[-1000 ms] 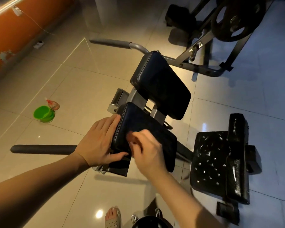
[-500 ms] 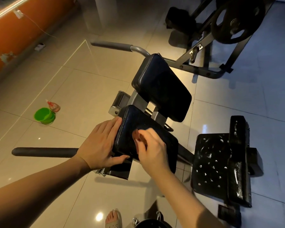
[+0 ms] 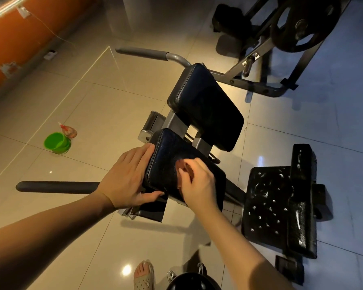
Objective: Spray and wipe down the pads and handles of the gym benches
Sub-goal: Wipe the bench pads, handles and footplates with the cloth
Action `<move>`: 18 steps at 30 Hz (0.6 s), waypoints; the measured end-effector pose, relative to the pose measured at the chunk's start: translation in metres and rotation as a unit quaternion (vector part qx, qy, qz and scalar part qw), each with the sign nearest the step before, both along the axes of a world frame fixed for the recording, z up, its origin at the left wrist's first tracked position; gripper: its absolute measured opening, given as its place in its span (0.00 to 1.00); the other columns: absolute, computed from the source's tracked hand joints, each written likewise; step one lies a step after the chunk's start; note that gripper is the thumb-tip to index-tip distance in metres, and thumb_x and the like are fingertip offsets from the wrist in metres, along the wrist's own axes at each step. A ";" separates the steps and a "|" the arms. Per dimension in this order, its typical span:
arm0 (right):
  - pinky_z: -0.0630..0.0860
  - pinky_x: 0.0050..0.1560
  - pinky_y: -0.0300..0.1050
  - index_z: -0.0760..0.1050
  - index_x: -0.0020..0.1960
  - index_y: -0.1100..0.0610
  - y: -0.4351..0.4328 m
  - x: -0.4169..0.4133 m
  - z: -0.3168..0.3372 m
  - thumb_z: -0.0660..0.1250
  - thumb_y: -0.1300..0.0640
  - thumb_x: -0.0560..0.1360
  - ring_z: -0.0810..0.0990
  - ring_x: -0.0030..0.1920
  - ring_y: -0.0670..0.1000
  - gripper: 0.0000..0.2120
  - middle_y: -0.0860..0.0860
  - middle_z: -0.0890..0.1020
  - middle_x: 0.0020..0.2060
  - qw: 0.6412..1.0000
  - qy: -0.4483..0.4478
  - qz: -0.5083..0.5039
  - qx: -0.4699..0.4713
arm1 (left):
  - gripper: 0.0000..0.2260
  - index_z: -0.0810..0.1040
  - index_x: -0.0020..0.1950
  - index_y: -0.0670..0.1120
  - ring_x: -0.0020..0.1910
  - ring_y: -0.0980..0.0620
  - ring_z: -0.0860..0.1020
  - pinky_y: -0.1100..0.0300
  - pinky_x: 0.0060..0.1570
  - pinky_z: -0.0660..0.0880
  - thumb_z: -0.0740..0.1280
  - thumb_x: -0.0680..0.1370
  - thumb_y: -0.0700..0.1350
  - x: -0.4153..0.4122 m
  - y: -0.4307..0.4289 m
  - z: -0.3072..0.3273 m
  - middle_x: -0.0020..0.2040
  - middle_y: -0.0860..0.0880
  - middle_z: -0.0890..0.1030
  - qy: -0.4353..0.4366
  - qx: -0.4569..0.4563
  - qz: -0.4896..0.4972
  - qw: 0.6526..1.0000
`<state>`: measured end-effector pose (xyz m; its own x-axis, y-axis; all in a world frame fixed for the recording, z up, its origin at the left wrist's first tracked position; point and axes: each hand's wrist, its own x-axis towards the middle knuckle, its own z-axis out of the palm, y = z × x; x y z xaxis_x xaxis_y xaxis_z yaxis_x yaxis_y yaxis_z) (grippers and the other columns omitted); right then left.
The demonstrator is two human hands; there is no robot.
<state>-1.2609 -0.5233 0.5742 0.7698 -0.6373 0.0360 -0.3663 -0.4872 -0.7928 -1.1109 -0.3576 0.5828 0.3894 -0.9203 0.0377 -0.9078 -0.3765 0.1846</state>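
Bracing lower pad [image 3: 168,158] with left grip [image 3: 128,178] spread flat against its side, likely steadying it for wiping, reddish cloth [image 3: 184,168] bunched in curled right grip [image 3: 197,185] pressed on the top just beside

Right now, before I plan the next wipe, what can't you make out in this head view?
Head view:
- cloth: mostly hidden inside the right hand; only a reddish scrap shows.
- near pad: its left side sits under the left hand, its right part under the right hand.
- spray bottle: small, partly behind the green bucket; fill level unreadable.
- round black object: cut off by the bottom edge.
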 end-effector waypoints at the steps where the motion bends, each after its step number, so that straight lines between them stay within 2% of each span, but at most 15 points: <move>1: 0.68 0.46 0.24 0.80 0.58 0.58 -0.010 -0.012 -0.017 0.66 0.59 0.81 0.75 0.48 0.43 0.08 0.47 0.78 0.49 0.999 0.034 -0.028 0.008 | 0.52 0.53 0.83 0.40 0.73 0.39 0.68 0.43 0.74 0.67 0.62 0.73 0.75 0.000 0.000 0.000 0.78 0.38 0.64 -0.003 -0.003 -0.004 1.000; 3: 0.68 0.49 0.32 0.80 0.59 0.58 -0.036 -0.032 -0.042 0.66 0.58 0.81 0.77 0.53 0.49 0.09 0.49 0.79 0.52 0.981 0.145 -0.113 0.055 | 0.52 0.54 0.82 0.39 0.73 0.39 0.68 0.43 0.73 0.67 0.62 0.73 0.75 0.000 0.000 0.000 0.78 0.38 0.65 -0.008 -0.008 -0.008 1.000; 5: 0.72 0.45 0.39 0.80 0.58 0.58 -0.056 -0.035 -0.053 0.67 0.59 0.80 0.81 0.52 0.54 0.08 0.53 0.82 0.51 0.956 0.213 -0.174 0.104 | 0.52 0.54 0.82 0.39 0.73 0.39 0.68 0.44 0.74 0.67 0.63 0.73 0.75 0.000 0.000 0.000 0.78 0.38 0.65 -0.010 -0.006 -0.008 1.000; 7: 0.72 0.41 0.38 0.80 0.58 0.58 -0.054 -0.013 -0.040 0.67 0.59 0.80 0.82 0.51 0.54 0.08 0.53 0.82 0.49 0.960 0.193 -0.178 0.098 | 0.52 0.54 0.82 0.39 0.73 0.39 0.68 0.43 0.73 0.67 0.63 0.73 0.74 0.000 0.000 0.000 0.78 0.38 0.65 -0.007 -0.005 -0.007 1.000; 9: 0.74 0.48 0.39 0.80 0.61 0.57 -0.036 0.016 -0.015 0.67 0.59 0.80 0.79 0.54 0.50 0.10 0.50 0.80 0.53 0.982 0.122 -0.124 0.079 | 0.52 0.54 0.82 0.39 0.72 0.38 0.69 0.43 0.73 0.68 0.63 0.73 0.74 0.000 -0.001 0.001 0.78 0.38 0.65 -0.008 -0.008 -0.009 1.000; 11: 0.73 0.52 0.33 0.79 0.61 0.56 -0.011 0.025 0.014 0.66 0.60 0.81 0.74 0.54 0.44 0.10 0.45 0.76 0.54 0.996 0.059 -0.042 0.059 | 0.52 0.54 0.82 0.40 0.73 0.39 0.68 0.43 0.73 0.67 0.62 0.73 0.75 0.000 0.000 0.000 0.78 0.38 0.65 -0.003 -0.007 -0.004 1.000; 13: 0.73 0.46 0.28 0.80 0.58 0.55 0.006 0.009 0.018 0.66 0.61 0.81 0.75 0.50 0.41 0.08 0.44 0.76 0.51 0.999 0.021 0.021 0.027 | 0.52 0.53 0.83 0.41 0.73 0.39 0.68 0.43 0.73 0.67 0.62 0.73 0.76 0.000 0.000 0.000 0.78 0.38 0.65 0.000 -0.005 -0.002 1.000; 14: 0.73 0.47 0.27 0.80 0.58 0.56 0.007 -0.005 0.008 0.66 0.61 0.81 0.76 0.49 0.41 0.08 0.45 0.77 0.51 0.999 0.017 0.021 0.029 | 0.52 0.53 0.83 0.41 0.73 0.39 0.68 0.43 0.73 0.67 0.62 0.73 0.76 -0.001 -0.001 0.000 0.78 0.38 0.65 0.000 -0.007 -0.003 1.000; 16: 0.74 0.53 0.30 0.80 0.59 0.56 -0.010 -0.033 -0.017 0.66 0.60 0.81 0.76 0.51 0.44 0.09 0.47 0.79 0.52 0.995 0.082 -0.032 0.046 | 0.51 0.54 0.83 0.40 0.72 0.39 0.69 0.43 0.73 0.67 0.63 0.73 0.75 -0.001 -0.001 0.001 0.77 0.38 0.66 -0.002 -0.015 -0.006 1.000; 18: 0.77 0.59 0.42 0.79 0.61 0.58 -0.036 -0.043 -0.035 0.67 0.60 0.81 0.80 0.56 0.51 0.10 0.52 0.81 0.54 0.973 0.177 -0.119 0.086 | 0.52 0.54 0.82 0.40 0.72 0.39 0.69 0.43 0.73 0.68 0.64 0.73 0.74 -0.001 -0.001 0.001 0.77 0.38 0.66 -0.005 -0.018 -0.007 1.000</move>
<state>-1.3037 -0.5592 0.5387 0.5451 -0.7721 -0.3268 -0.7170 -0.2274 -0.6589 -1.1124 -0.3582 0.5835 0.3750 -0.9239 0.0756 -0.9153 -0.3561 0.1883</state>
